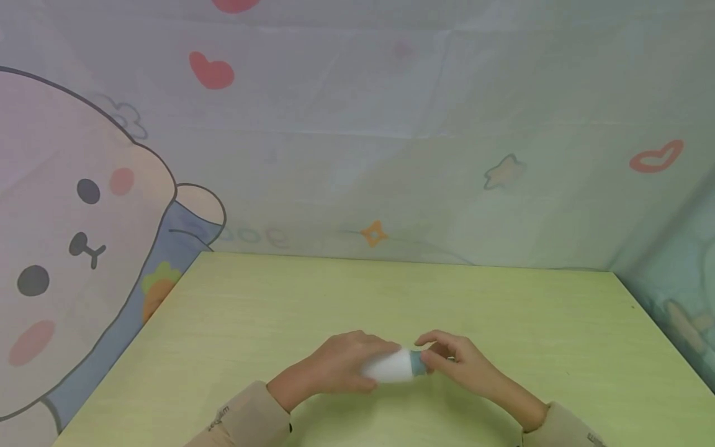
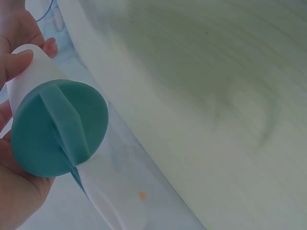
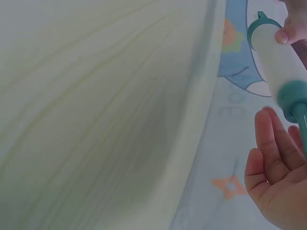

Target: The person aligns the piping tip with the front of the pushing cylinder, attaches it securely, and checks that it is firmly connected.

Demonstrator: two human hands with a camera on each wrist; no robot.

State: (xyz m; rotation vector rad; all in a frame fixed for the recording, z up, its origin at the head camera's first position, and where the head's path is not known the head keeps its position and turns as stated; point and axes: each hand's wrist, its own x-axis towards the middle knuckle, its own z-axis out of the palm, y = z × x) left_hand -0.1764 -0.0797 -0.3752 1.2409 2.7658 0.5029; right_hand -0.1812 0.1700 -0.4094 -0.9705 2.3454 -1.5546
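Note:
A white cylindrical bottle (image 1: 391, 366) with teal ends is held sideways above the table. My left hand (image 1: 346, 363) grips its white body from the left. In the left wrist view its round teal base (image 2: 36, 129) faces the camera, with a raised ridge across it. A teal collar (image 3: 292, 98) and a narrow teal stem (image 3: 301, 120) form the other end. My right hand (image 1: 463, 363) has thumb and fingertips at that teal end, one finger arched above it. In the right wrist view its outer fingers reach out loosely; the thumb is out of frame.
The pale yellow-green table (image 1: 268, 298) spreads around both hands. A printed cloth backdrop (image 1: 357, 155) with a cartoon bear, hearts and stars hangs behind the table's far edge and down its sides.

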